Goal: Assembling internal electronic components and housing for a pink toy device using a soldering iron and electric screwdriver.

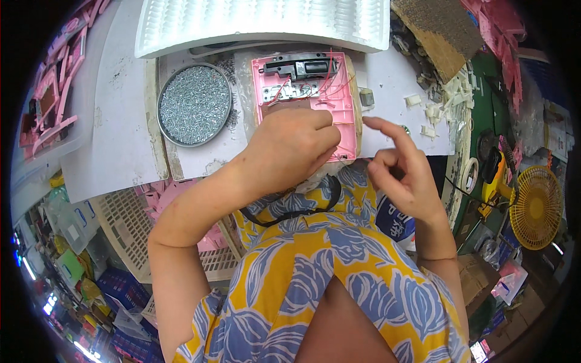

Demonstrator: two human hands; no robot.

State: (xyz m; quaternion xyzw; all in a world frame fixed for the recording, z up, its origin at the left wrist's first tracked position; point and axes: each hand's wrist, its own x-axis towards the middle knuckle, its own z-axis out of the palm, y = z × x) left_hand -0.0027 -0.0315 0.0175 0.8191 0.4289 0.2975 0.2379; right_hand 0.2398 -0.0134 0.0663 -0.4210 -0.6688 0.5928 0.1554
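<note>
Two hands: our left hand bends over the near half of the pink casing, fingers curled in; our right hand is just beside its right edge, thumb and forefinger apart, nothing seen between them.
Casing: open side up before us, a black mechanism and red wires toward its far end.
Left side: a round dish of small metal screws.
Far side: a white foam tray blocks our view of the table behind.
Right side: small white pieces, brown cardboard, a yellow fan.
Near left: a cream crate, partly covered by our left arm.
Hidden: our left fingertips; we cannot tell whether they grip anything.
Hard to make out: the dark, bent clutter along the rim.
</note>
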